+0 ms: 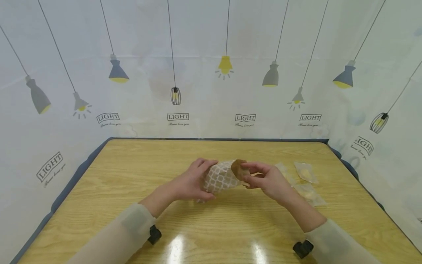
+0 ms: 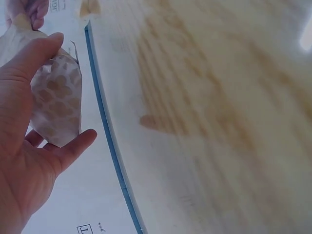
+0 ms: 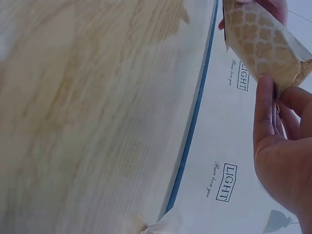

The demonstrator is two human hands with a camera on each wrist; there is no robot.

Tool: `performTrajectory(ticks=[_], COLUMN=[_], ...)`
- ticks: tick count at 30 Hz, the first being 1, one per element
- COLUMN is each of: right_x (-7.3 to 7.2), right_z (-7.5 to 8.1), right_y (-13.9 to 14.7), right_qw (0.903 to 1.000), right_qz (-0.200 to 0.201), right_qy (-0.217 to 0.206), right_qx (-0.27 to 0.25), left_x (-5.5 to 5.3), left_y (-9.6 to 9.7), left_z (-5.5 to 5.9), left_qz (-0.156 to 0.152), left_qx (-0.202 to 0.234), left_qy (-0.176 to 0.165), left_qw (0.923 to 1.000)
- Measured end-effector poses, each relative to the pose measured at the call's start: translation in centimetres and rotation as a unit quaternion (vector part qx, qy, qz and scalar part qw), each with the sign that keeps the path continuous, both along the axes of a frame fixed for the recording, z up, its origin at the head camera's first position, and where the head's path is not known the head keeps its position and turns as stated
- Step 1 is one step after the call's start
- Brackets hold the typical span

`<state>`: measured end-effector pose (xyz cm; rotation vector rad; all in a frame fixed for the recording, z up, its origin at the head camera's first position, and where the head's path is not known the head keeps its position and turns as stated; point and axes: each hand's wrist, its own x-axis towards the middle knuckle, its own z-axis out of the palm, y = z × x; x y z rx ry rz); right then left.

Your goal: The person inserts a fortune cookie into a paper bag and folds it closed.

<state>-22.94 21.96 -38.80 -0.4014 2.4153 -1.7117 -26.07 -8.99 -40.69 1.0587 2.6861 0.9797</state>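
Observation:
A paper bag (image 1: 220, 178) with a white lattice pattern is held above the table, lying nearly sideways, its brown mouth toward the right. My left hand (image 1: 195, 181) grips the bag's closed end, thumb on one side and fingers on the other, as the left wrist view also shows. At the mouth, my right hand (image 1: 268, 181) pinches the paper edge between thumb and fingers. The right wrist view shows the mouth spread a little beside the right fingertips (image 3: 265, 85). What is inside the bag cannot be made out.
Several small translucent packets with pale yellowish contents lie right of the right hand, among them one packet (image 1: 306, 172) farther back and another (image 1: 309, 194) nearer. The wooden table (image 1: 148, 157) ends at a dark blue edge against a lamp-printed backdrop (image 1: 204, 73).

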Motion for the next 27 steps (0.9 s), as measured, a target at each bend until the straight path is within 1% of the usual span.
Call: performTrajectory(ticks=[5,9,16,21,27], right_x=[0.0,0.0,0.2,0.6,1.4], right_z=[-0.2,-0.3,0.0,0.4,1.0], right_y=[0.3,0.5,1.8,4.4,9.5], right_qw=[1.0000,1.0000,0.9990,0.9984,0.9960], right_qz=[-0.006,-0.006,0.003,0.008,0.016], right_qy=[0.001,0.000,0.017,0.026,0.011], right_qx=[0.004,0.008,0.041,0.050,0.087], left_x=[0.0,0.1,0.2,0.3,0.3], left_y=[-0.3,-0.4,-0.5,-0.8,-1.0], left_z=[-0.2,-0.3,-0.2,-0.1,-0.1], left_qz=[0.000,0.002,0.005,0.009,0.011], left_qx=[0.016,0.018,0.014,0.012,0.008], left_qy=[-0.012,-0.015,-0.014,-0.013,-0.012], left_qw=[0.9998,0.9997,0.9998,0.9998,0.9998])
